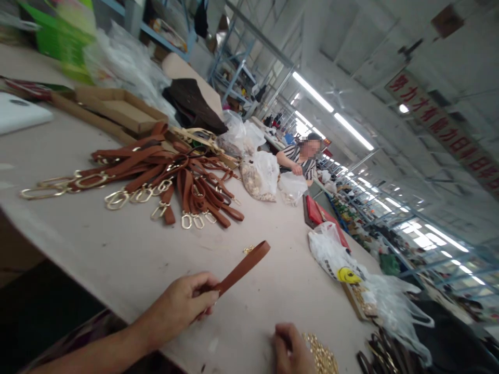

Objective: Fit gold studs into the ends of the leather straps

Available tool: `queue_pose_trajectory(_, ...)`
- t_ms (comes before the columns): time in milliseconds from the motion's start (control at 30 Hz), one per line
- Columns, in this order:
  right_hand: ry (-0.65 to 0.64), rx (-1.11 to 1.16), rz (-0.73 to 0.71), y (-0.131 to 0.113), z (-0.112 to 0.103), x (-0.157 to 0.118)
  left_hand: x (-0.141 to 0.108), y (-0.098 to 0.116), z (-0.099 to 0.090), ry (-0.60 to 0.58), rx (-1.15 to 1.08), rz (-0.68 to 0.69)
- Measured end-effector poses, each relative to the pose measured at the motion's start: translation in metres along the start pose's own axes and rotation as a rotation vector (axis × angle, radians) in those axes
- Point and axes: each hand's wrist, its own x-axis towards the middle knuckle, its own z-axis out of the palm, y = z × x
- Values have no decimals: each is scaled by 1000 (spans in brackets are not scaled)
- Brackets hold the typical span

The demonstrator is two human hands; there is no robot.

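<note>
My left hand pinches the lower end of a brown leather strap, which is folded into a loop and points up and away over the table. The fingers cover the strap's near end. At the bottom edge of the view, my right hand is curled closed beside a pile of small gold metal pieces. What it may hold between thumb and fingers is hidden. A few gold pieces lie behind the loop. Farther back left, a heap of brown straps with gold-coloured clasps and rings spreads over the table.
The pale table carries a cardboard tray, plastic bags of small parts, a smiley-face bag, a red item and dark straps. Across it sits a person in stripes, a hand at a plastic bag.
</note>
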Motion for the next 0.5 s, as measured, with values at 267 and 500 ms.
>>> queue_pose_trajectory(267,-50,414,-87,-108,43,-14,-13,4,8,46,210,174)
queue_pose_trajectory(500,87,286,-354,-133,63,-13,-14,1,14,173,395,384)
